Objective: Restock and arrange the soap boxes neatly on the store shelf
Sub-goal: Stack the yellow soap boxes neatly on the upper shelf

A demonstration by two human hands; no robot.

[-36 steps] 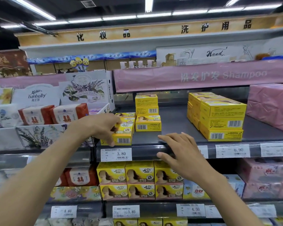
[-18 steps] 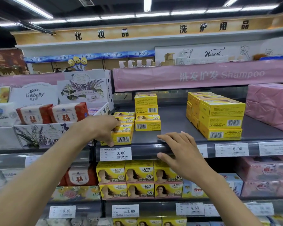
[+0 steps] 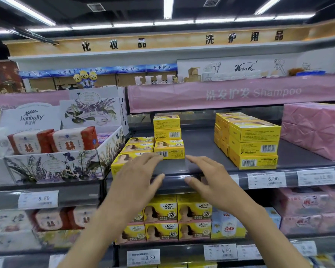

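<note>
Grey shelf [image 3: 201, 151] runs nearest us, and over its lip our left hand [image 3: 137, 178] and right hand [image 3: 211, 180] hang released, fingers spread, gripping nothing, palms turned inward, we judge to square a box between them. Just past them 1 soap box [image 3: 169, 149] stands beside the row [image 3: 139, 147] on the left, barcode outward. Behind it sits a stack [image 3: 166, 126] of 2; well right, a block [image 3: 253, 146] 3 high leaves the middle bare, room for restocking.
</note>
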